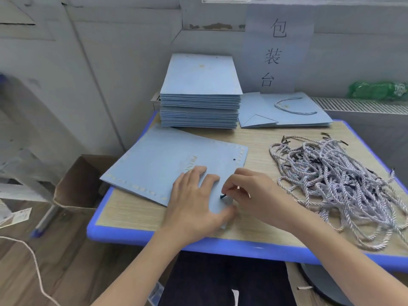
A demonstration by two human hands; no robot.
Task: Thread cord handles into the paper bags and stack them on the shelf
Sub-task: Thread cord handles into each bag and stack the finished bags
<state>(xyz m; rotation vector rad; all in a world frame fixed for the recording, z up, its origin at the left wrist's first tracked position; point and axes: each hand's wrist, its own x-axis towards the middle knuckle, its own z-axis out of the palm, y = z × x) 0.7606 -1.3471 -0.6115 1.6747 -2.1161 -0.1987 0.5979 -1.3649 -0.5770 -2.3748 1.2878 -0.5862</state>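
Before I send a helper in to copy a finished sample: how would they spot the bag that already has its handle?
Start at the paper sign with three large characters on the back wall. Directly below it, right of the tall stack of flat blue bags, lies a flat blue bag. Unlike the stack and the bag under the hands, it has a pale cord handle looped on top.

cord pile [337, 184] crowding table's right

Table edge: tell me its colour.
Blue; the table edge shows best in the head view.
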